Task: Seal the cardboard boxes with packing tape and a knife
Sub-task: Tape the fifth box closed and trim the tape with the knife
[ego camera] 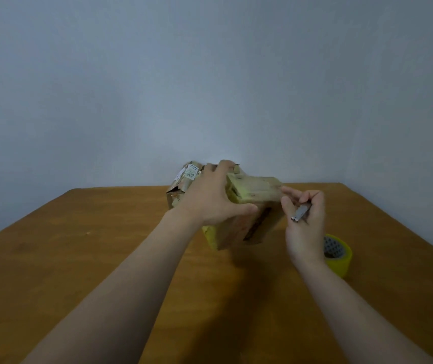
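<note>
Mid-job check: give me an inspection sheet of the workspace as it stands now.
Surface: brown wooden table.
Job's things: front box, tilted, with yellow tape on it; second box behind it at left, with a label; tape roll on the table at right; knife in hand.
Clutter: only a small speck on the table at left.
Hands: left hand grips the front box; right hand holds the knife, its fingertips by the box's right edge.
Cables: nothing seen.
Surroundings: plain grey wall behind the table.
</note>
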